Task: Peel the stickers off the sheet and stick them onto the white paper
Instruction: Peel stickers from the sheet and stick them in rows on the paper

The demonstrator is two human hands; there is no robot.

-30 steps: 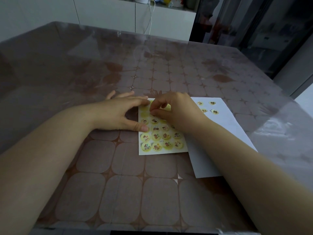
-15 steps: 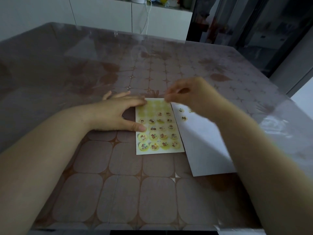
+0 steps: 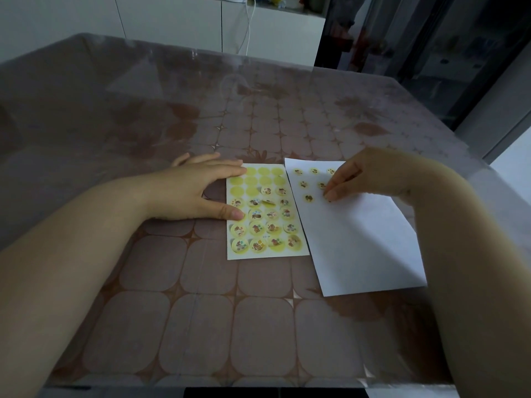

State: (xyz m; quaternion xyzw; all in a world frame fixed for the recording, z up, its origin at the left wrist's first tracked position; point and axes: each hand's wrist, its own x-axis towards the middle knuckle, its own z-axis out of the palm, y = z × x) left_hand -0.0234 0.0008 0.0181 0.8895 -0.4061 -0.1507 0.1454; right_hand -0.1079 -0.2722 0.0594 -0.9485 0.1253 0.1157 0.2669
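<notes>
The left hand [image 3: 198, 191] lies flat and open on the table [image 3: 172, 326], its thumb and forefinger pressing the left edge of the sheet [image 3: 265, 214]. The sheet lies flat near the middle of the table; its top rows are mostly bare yellow circles, while the lower rows hold round picture stickers, and one sticker in the middle is partly lifted. Just right of the sheet, its edge touching or slightly overlapping, lies the paper [image 3: 359, 239], turned at a slant. Six stickers [image 3: 309, 198] sit on its upper left corner. The right hand [image 3: 370, 173] is over that corner with thumb and forefinger pinched together, their tips down on the paper beside the stickers; whether a sticker is under them cannot be told.
</notes>
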